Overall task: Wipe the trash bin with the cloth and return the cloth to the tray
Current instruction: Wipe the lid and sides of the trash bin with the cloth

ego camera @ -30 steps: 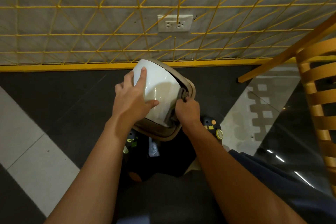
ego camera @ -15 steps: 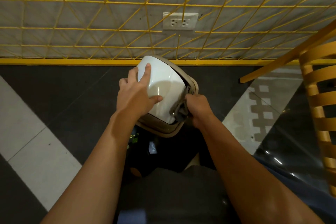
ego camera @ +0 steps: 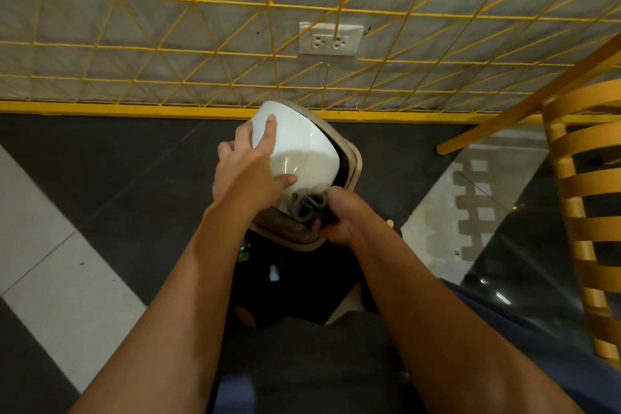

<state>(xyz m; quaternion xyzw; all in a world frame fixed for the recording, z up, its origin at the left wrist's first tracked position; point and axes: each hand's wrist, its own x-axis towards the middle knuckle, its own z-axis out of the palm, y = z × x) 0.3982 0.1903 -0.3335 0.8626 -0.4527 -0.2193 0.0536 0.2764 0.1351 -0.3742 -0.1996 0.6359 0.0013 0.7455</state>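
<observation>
A trash bin (ego camera: pixel 353 163) with a beige rim sits at the centre of the frame on a dark tiled floor (ego camera: pixel 134 178), its glossy white lid (ego camera: pixel 302 151) tipped up at an angle within the rim. A grey cloth (ego camera: pixel 307 206) is bunched against the lower edge of the lid, just inside the near side of the rim.

The right hand (ego camera: pixel 346 217) comes in from the lower right, its fingers (ego camera: pixel 327 228) curled tight around the cloth and resting on the rim. The left hand (ego camera: pixel 248 175) lies across the left side of the lid. It holds nothing; its fingers are spread and nearly straight, the index finger (ego camera: pixel 268 131) reaching toward the top and the thumb (ego camera: pixel 285 181) pressed flat on the lid's lower face.

Under the bin the view is dark and partly blocked by both forearms, and what is there cannot be made out.

Behind the bin a yellow rail (ego camera: pixel 134 109) runs along the foot of a grey wall covered by a yellow wire grid (ego camera: pixel 201 3). A white double wall socket (ego camera: pixel 331 39) sits above centre. A slatted wooden chair (ego camera: pixel 584 195) fills the right edge, with a slanting wooden bar (ego camera: pixel 521 104) above it. A white floor stripe (ego camera: pixel 50 262) crosses the lower left.
</observation>
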